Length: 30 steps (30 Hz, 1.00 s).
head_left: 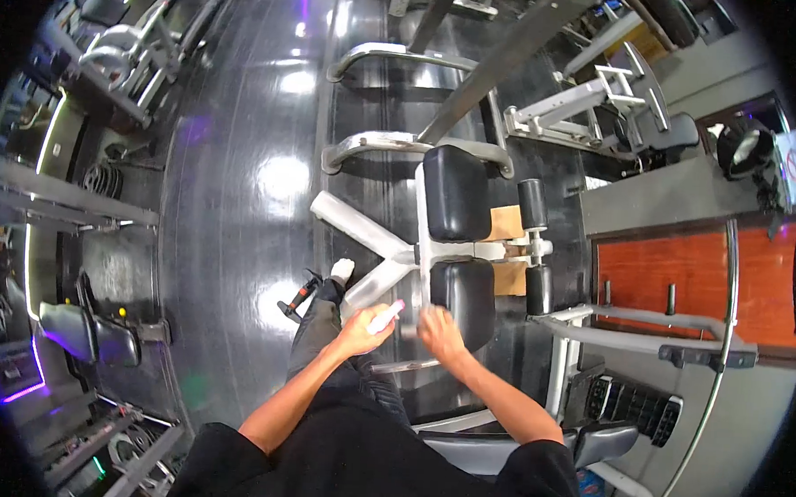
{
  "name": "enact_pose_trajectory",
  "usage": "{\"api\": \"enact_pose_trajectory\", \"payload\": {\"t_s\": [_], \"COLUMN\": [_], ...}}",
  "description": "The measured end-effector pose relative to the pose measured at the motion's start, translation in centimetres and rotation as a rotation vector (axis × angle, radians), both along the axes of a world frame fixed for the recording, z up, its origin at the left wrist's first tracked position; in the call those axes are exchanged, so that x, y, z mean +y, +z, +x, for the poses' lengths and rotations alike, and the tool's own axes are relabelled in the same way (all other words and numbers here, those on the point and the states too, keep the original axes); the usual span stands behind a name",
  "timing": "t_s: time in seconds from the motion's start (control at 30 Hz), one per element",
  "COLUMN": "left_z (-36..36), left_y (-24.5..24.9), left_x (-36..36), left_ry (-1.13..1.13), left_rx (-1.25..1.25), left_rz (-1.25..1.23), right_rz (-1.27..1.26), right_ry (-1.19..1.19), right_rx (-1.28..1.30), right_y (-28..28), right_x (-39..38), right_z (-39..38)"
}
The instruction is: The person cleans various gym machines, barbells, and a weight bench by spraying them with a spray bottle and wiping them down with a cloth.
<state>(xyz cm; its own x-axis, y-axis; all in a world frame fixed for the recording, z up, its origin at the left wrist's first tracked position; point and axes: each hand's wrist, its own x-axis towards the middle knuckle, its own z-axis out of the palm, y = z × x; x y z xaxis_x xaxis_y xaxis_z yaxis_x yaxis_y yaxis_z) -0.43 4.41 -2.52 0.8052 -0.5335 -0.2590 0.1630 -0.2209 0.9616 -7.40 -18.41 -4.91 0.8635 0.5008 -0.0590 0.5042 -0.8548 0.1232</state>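
Note:
My left hand [357,334] is closed around a small pink-and-white object [384,318], long and rounded like a little bottle or tube. Its exact kind does not show. Just to the right, my right hand [441,333] has curled fingers, slightly blurred, and anything inside them is hidden. That hand is in front of the lower black pad [472,296] of a white-framed bench, whose upper black pad [457,193] lies farther ahead. The bench's pale Y-shaped frame [363,227] spreads out ahead of my left hand.
A black-and-orange item [300,296] lies on the dark floor [238,241] near my white shoe [342,268]. Foam rollers [531,204] sit beyond the pads. Curved metal machine feet [376,142] stand ahead; a padded machine [67,330] is at left, a metal frame [643,335] at right.

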Motion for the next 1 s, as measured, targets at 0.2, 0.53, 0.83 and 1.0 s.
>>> {"api": "enact_pose_trajectory", "payload": {"t_s": [0.2, 0.53, 0.83, 1.0], "left_z": [-1.1, -1.3, -1.5, -2.6], "left_y": [0.3, 0.1, 0.4, 0.5], "left_x": [-0.1, 1.1, 0.8, 0.4], "left_ry": [-0.104, -0.078, -0.157, -0.19], "left_rx": [-0.019, -0.026, -0.054, -0.059], "left_rz": [0.068, 0.084, 0.077, 0.03], "right_rz": [0.003, -0.054, -0.038, 0.066], "right_ry": [0.262, 0.141, 0.136, -0.102], "right_rx": [0.267, 0.046, 0.197, 0.015], "right_y": [1.2, 0.3, 3.9, 0.9], "right_x": [-1.9, -1.9, -1.6, 0.4], "right_z": [3.0, 2.4, 4.9, -0.4]}}
